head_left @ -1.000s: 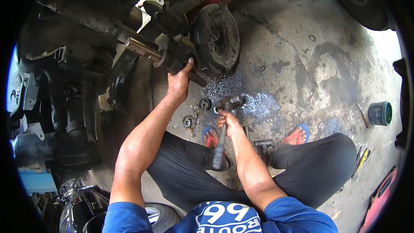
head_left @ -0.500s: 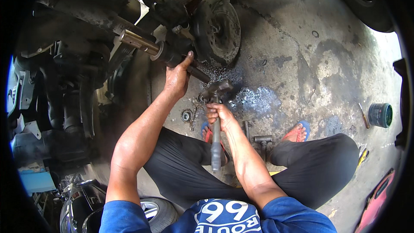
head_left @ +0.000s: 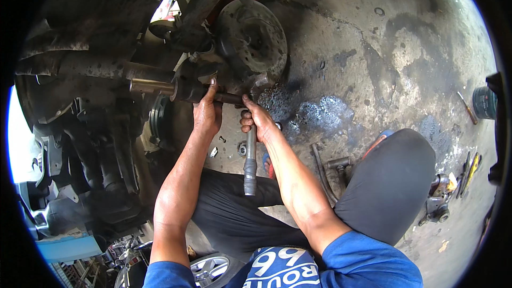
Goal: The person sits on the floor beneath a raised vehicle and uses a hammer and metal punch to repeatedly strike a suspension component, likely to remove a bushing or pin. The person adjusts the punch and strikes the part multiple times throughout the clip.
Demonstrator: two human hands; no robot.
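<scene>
My left hand (head_left: 207, 113) is closed around a dark metal shaft (head_left: 186, 93), its thumb along the top. The shaft lies nearly level, with a bright, grooved end (head_left: 149, 86) pointing left and a thinner bar toward my right hand. My right hand (head_left: 256, 120) grips a hammer (head_left: 250, 162) high on its metal handle, whose ribbed butt hangs toward my lap. The hammer's head shows only partly beyond my fingers, near the shaft's thin right end. Whether the two touch, I cannot tell. A round, grimy brake drum (head_left: 253, 37) stands just beyond my hands.
Dark vehicle underbody parts (head_left: 85, 144) fill the left side. On the oil-stained concrete floor (head_left: 384, 74) lie a T-shaped metal tool (head_left: 337, 163), a small ring (head_left: 242, 149) and a screwdriver (head_left: 468, 109). A green tub (head_left: 484, 103) stands at far right, near a metal joint part (head_left: 439, 205).
The shaft has swung from a slant to nearly level, and its bright end sits lower and farther left. My right hand and the hammer have moved up and left, close to the shaft.
</scene>
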